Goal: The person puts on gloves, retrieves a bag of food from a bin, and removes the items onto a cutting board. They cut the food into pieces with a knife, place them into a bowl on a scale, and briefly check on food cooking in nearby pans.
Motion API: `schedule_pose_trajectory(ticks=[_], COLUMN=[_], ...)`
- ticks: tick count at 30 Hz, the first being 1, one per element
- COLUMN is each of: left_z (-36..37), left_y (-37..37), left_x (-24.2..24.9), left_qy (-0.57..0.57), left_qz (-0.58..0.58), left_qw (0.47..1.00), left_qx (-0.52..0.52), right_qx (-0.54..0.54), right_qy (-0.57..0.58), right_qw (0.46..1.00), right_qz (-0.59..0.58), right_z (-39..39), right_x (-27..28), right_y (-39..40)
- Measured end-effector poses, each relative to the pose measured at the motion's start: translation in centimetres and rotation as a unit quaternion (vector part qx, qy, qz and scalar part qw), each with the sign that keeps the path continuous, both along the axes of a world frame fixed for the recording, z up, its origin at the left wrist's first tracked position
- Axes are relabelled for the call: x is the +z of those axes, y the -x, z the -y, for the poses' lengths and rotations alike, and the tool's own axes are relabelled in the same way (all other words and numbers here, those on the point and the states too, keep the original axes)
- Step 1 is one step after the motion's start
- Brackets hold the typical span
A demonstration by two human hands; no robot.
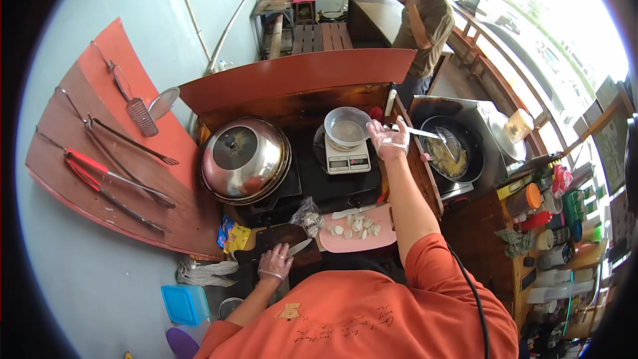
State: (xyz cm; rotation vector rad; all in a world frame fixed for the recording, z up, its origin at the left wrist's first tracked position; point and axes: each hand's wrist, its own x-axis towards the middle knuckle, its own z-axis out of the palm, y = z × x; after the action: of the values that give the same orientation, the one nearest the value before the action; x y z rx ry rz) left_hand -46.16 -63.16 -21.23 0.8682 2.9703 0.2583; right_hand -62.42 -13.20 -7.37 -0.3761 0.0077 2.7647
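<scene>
My left hand (275, 262), in a clear plastic glove, lies on a dark cutting board (269, 239). A knife (300, 246) is beside its fingertips, with the blade pointing right; the handle end is hidden near the hand. My right hand (389, 139), also gloved, is stretched forward with the handle of a metal skimmer (452, 146) in its grasp. The skimmer's head sits in a black wok (473, 159) with food in yellowish oil. Next to my right fingers, a clear plastic bowl (347, 126) stands on a white kitchen scale (347, 163).
White slices (362, 224) lie on a pink cutting board (339, 242) beside a plastic bag (308, 217). A domed lid (242, 159) covers a pan at left. Tongs (100, 183) hang on the red panel. Another person (428, 26) stands beyond the partition.
</scene>
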Motion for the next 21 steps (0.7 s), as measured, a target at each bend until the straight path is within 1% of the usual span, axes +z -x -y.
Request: schedule_pose_trajectory(ticks=[1,2,3,4,5,6,7,9,11,12,13,15,16,17,18,19,21], left_z=[0.5,0.8,0.3,0.1,-0.3,-1.1,-1.4,-2.1,-3.0,-3.5,-4.1,-5.3,-5.9,-6.4,-7.1,-7.8,-8.7], left_y=[-0.7,-1.3,-0.6,-0.3,-0.1,0.8,1.5,3.8,6.7,8.3,10.1,14.0,16.2,18.4,20.2,21.9,25.0], left_x=[0.5,1.4,2.5,3.4,4.8,6.7,8.4,11.1,14.5,16.0,17.4,19.8,21.6,22.8,23.0,23.0,23.1], left_qy=[-0.048,-0.048,-0.114,-0.175,-0.171,-0.226,-0.277,-0.31,-0.301,-0.315,-0.329,-0.296,-0.269,-0.245,-0.163,-0.077,-0.014], left_qz=[-0.039,-0.039,-0.091,-0.138,-0.137,-0.183,-0.229,-0.263,-0.295,-0.308,-0.321,-0.33,-0.348,-0.365,-0.326,-0.286,-0.231], left_qw=[0.998,0.998,0.989,0.975,0.976,0.956,0.933,0.914,0.907,0.898,0.888,0.893,0.896,0.898,0.927,0.942,0.953], left_qx=[-0.003,0.001,-0.008,-0.018,-0.014,-0.019,-0.021,-0.016,0.003,0.014,0.023,0.073,0.052,0.026,0.095,0.158,0.194], right_qx=[-0.005,-0.009,-0.02,-0.058,-0.094,-0.057,-0.05,-0.072,-0.019,-0.007,-0.007,-0.027,-0.021,-0.029,-0.04,-0.054,-0.077], right_qy=[0.023,0.035,0.035,0.038,0.047,0.044,0.044,0.046,0.031,0.036,0.035,0.063,0.072,0.05,0.063,0.076,0.017], right_qw=[0.999,0.999,0.999,0.997,0.993,0.997,0.998,0.992,0.997,0.996,0.997,0.993,0.995,0.997,0.995,0.991,0.99], right_qz=[-0.027,-0.01,0.014,0.025,0.044,-0.005,0.001,0.098,0.063,0.077,0.067,0.095,0.073,0.044,0.07,0.093,0.115], right_z=[-0.2,-0.5,-0.7,-1.0,-0.9,-2.2,-1.8,-1.8,-3.0,-2.4,-2.5,-1.9,-1.7,-2.8,-3.1,-3.1,-4.1], right_x=[-0.5,-0.1,0.4,1.0,0.7,-1.3,-0.4,0.7,-0.3,1.2,1.5,3.6,4.4,3.3,4.1,5.4,5.7], right_y=[0.5,1.0,1.5,2.5,3.0,3.4,2.8,2.5,1.1,-0.5,-1.8,-4.8,-6.5,-7.7,-9.2,-10.7,-13.8])
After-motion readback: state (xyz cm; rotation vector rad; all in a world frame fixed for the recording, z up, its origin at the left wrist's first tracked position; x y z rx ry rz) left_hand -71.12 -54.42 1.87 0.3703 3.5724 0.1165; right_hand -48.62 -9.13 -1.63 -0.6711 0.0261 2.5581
